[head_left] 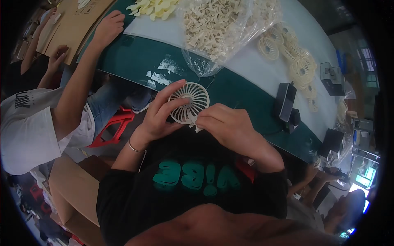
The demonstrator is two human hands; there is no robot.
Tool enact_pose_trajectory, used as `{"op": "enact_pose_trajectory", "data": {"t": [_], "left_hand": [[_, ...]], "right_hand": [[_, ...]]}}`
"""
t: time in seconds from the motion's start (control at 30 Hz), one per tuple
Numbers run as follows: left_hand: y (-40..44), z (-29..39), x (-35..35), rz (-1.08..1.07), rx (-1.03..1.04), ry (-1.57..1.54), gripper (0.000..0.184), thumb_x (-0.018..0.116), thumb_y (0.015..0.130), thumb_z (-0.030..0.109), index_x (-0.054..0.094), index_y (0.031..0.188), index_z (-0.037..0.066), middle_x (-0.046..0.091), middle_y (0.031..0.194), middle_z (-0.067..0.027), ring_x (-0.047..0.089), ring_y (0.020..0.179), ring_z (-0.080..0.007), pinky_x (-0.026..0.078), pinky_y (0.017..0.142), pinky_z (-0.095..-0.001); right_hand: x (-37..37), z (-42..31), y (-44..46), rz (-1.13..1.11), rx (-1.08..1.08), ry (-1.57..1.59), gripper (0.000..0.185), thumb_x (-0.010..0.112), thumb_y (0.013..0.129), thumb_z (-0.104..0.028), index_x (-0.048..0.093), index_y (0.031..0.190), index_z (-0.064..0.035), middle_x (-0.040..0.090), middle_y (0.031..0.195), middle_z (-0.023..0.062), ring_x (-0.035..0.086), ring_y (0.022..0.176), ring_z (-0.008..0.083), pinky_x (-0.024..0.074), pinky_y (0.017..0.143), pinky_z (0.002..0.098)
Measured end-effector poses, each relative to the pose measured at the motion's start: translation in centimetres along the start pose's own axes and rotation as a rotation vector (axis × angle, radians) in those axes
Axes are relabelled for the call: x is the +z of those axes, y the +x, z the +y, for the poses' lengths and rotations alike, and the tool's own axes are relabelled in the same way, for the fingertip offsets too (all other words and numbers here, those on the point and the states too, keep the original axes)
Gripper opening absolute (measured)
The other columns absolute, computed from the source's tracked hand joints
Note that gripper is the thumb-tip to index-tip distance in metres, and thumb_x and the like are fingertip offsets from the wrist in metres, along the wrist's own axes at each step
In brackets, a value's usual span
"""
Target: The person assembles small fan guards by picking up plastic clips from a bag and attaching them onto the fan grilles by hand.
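A round cream fan guard [200, 96] with radial slots is held in front of my chest, near the table's front edge. My left hand [158, 110] grips it from the left, with fingers across its face and the thumb underneath. At its lower right rim, the fingers of my right hand [227, 123] are pinched together on a small white plastic piece [198, 129]. That piece is mostly covered by the fingers, so its exact shape cannot be made out.
A clear bag of small cream plastic parts [213, 33] lies on the green and white table [246, 92]. More fan guards [303, 69] are piled to the right, past a black device [284, 100]. Pale yellow pieces [154, 8] lie at the back. A co-worker's arm [84, 69] rests at left; cardboard boxes [74, 180] stand below.
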State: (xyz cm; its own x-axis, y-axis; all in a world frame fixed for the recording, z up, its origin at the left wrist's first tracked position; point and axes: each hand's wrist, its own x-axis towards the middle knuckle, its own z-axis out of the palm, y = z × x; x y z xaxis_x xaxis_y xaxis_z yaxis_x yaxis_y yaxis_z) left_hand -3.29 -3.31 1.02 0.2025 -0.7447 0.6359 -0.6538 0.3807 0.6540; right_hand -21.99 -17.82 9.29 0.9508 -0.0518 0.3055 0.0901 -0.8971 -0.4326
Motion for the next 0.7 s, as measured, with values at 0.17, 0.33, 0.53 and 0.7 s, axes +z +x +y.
{"op": "enact_pose_trajectory", "data": {"t": [0.17, 0.33, 0.53, 0.7], "left_hand": [[0.14, 0.48, 0.09, -0.014, 0.055, -0.024, 0.064, 0.090, 0.067, 0.003, 0.064, 0.126, 0.004, 0.048, 0.150, -0.0253, 0.054, 0.135, -0.0404, 0.052, 0.107, -0.0431], [-0.07, 0.34, 0.59, 0.019, 0.046, -0.150, 0.061, 0.090, 0.068, 0.001, 0.063, 0.123, 0.006, 0.045, 0.151, -0.0288, 0.054, 0.136, -0.0433, 0.052, 0.107, -0.0449], [-0.14, 0.08, 0.70, -0.015, 0.052, -0.206, 0.062, 0.090, 0.068, 0.001, 0.060, 0.122, 0.007, 0.043, 0.152, -0.0305, 0.053, 0.137, -0.0442, 0.051, 0.108, -0.0453], [-0.58, 0.16, 1.01, 0.003, 0.035, -0.276, 0.066, 0.091, 0.069, 0.001, 0.057, 0.125, 0.009, 0.043, 0.152, -0.0297, 0.052, 0.137, -0.0443, 0.051, 0.108, -0.0459]], "right_hand": [[-0.32, -0.60, 0.10, -0.059, 0.034, -0.012, 0.013, 0.075, 0.083, -0.010, 0.072, 0.095, -0.0140, 0.070, 0.097, -0.0028, 0.069, 0.087, 0.0163, 0.0539, 0.060, 0.0287], [-0.75, -0.45, 0.41, -0.074, 0.043, 0.028, 0.010, 0.075, 0.085, -0.012, 0.072, 0.094, -0.0155, 0.070, 0.096, -0.0037, 0.069, 0.088, 0.0164, 0.0526, 0.058, 0.0294], [-0.62, -0.56, 0.54, -0.081, 0.095, 0.095, 0.007, 0.074, 0.087, -0.014, 0.073, 0.094, -0.0159, 0.072, 0.097, -0.0028, 0.069, 0.087, 0.0184, 0.0524, 0.059, 0.0311], [-0.56, -0.82, 0.56, -0.076, 0.133, 0.128, 0.006, 0.074, 0.088, -0.014, 0.073, 0.094, -0.0142, 0.073, 0.097, -0.0009, 0.070, 0.089, 0.0211, 0.0536, 0.063, 0.0330]]}}
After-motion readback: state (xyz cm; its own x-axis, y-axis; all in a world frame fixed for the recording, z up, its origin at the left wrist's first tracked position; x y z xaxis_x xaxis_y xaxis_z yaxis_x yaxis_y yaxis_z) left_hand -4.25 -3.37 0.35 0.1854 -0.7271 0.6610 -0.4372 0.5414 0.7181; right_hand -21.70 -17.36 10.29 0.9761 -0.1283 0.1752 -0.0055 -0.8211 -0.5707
